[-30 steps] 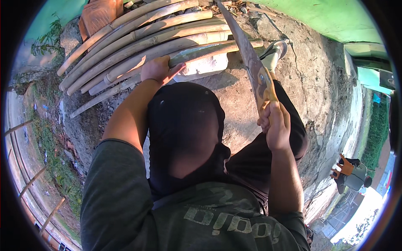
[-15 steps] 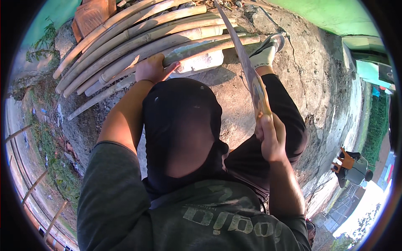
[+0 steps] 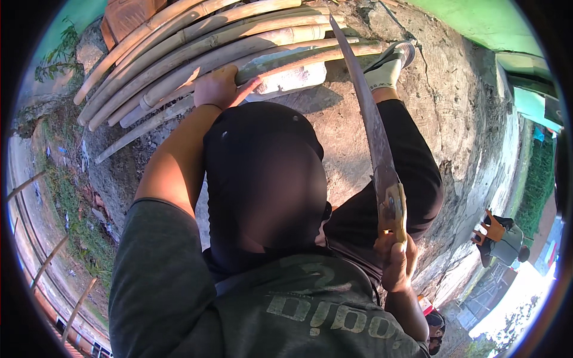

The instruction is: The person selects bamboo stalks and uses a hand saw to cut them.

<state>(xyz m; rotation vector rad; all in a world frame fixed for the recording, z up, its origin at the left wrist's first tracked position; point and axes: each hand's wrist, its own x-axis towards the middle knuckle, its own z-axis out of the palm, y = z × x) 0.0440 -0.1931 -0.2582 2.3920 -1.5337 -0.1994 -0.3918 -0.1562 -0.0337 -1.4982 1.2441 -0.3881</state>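
Two hands work at a bamboo stack (image 3: 197, 42): the left hand (image 3: 218, 88) presses flat, fingers spread, on its near poles; the right hand (image 3: 397, 259) is clenched around a saw (image 3: 373, 128) handle, blade tip crossing the stack's right end beside a sandalled foot (image 3: 388, 65).

Long, narrow machete (image 3: 371, 128) with a dull grey, worn blade and a yellowish wooden handle, held raised in the right hand (image 3: 397, 262) by that handle, blade slanting up and away, its tip over the bamboo. Bundle of pale tan bamboo poles (image 3: 197, 45), long, round and jointed, lying side by side on rough ground, running from lower left to upper right. Left hand (image 3: 219, 88) pressed flat on top of the nearer poles, fingers spread, close to a pale whitish block beneath them.
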